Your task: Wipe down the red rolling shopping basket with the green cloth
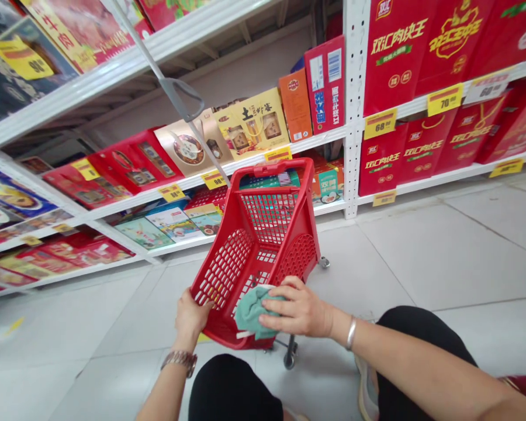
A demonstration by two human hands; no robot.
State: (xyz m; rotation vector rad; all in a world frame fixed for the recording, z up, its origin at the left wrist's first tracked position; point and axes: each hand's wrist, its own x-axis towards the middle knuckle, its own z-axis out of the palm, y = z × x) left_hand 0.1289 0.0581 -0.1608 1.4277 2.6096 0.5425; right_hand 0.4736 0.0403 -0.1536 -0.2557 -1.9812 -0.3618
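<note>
A red plastic shopping basket on wheels [234, 257] stands in front of me, its long grey handle [182, 99] leaning up to the left. My left hand [191, 320] grips the basket's near left rim, thumb over the edge. In my right hand [298, 310] is a folded green cloth [253, 313], pressed by the fingers at the basket's near right rim. The palm side of that hand is hidden. Slotted walls and a slotted floor show inside the basket.
White shelves [241, 166] with boxed goods and yellow price tags run behind the basket. Red gift boxes [394, 58] fill the right-hand shelves. Caster wheels [290, 358] rest on the pale tiled floor [403, 251]. My bent knees [232, 389] are close to the basket's near side.
</note>
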